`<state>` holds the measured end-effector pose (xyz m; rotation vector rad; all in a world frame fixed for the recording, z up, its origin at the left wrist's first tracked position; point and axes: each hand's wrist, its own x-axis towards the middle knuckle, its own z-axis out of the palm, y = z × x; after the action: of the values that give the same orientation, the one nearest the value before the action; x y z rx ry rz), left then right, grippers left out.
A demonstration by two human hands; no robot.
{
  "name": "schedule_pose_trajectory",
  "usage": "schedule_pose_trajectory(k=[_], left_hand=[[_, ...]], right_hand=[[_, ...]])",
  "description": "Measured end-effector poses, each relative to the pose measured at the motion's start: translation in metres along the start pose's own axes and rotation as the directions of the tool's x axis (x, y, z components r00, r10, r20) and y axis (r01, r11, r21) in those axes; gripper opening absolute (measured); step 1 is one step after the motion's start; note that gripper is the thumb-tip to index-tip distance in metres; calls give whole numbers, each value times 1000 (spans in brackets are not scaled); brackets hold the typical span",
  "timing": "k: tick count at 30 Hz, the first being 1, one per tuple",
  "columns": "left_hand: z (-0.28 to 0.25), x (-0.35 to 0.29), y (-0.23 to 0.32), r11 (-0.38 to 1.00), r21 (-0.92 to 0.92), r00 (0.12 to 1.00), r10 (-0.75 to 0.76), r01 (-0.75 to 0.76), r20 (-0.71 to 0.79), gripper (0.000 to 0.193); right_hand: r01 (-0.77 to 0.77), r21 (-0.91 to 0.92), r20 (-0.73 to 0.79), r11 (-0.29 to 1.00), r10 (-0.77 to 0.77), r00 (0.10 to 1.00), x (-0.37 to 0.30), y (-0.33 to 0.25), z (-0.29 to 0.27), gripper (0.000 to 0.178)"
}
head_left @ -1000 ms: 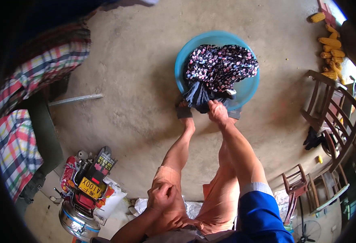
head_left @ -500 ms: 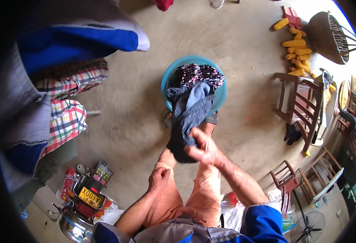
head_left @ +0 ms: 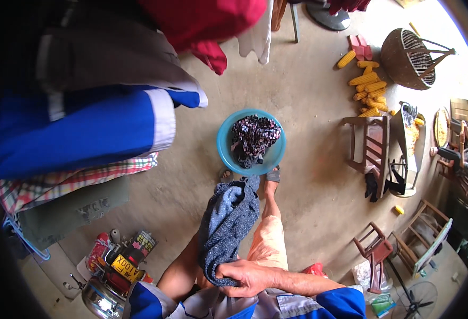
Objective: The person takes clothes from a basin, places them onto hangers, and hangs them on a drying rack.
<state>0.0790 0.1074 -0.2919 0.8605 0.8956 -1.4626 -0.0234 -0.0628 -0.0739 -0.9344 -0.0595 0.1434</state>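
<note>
Now | right grip (head_left: 246, 277) closed around blue cloth (head_left: 228, 215) | bulk forward of it | left grip hidden, can't tell

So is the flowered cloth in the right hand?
No, the flowered cloth lies in the blue basin, while the right hand grips a dark blue garment.

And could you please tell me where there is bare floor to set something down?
Bare floor shows between the blue basin and the wooden chair, with another patch between the basin and the hanging clothes. It is crowded around the corn cobs and woven basket.
</note>
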Motion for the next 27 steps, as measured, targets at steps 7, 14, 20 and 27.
schedule_pose_trajectory(k=[7,14,20,27], left_hand=[[33,-65,-7,994,48,995,97,-98,17,36],[69,-154,-23,885,290,928,371,-364,32,41],[114,-219,-25,678,44,661,728,-734,-183,32],[165,-308,-34,399,-74,405,888,-914,-218,37]], right_hand=[[-36,-440,-267,897,-93,959,-31,-64,9,21],[-177,-79,-831,981,33,555,-43,-88,-5,13],[2,-99,-818,995,-83,570,-53,-97,-32,11],[-52,137,-729,989,136,671,-41,-108,-23,15]])
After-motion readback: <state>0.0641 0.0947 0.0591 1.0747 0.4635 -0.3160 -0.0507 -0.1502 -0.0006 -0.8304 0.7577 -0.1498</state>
